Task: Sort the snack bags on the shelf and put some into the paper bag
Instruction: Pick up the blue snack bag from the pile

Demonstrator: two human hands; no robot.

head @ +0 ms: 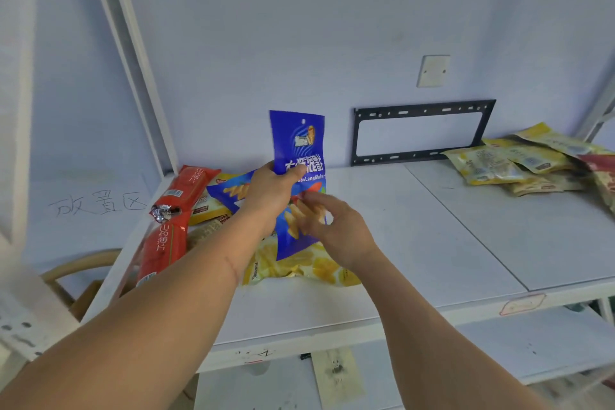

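While the left hand [271, 188] grips a blue snack bag [298, 150] reading "BoLangShu", the right hand's [336, 226] relaxed fingers touch it

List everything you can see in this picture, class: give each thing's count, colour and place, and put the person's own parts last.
blue snack bag: one, blue, held upright above the left pile
second blue bag: one, blue, lying in the left pile
orange-red packs: two, orange-red, left end of shelf
yellow chip bag: one, yellow, under the hands
yellow pouches: several, yellow, right end of shelf
shelf: one, white
black bracket: one, black, against the wall
wall plate: one, white, above the bracket
left hand: grips the blue snack bag
right hand: touches its lower part
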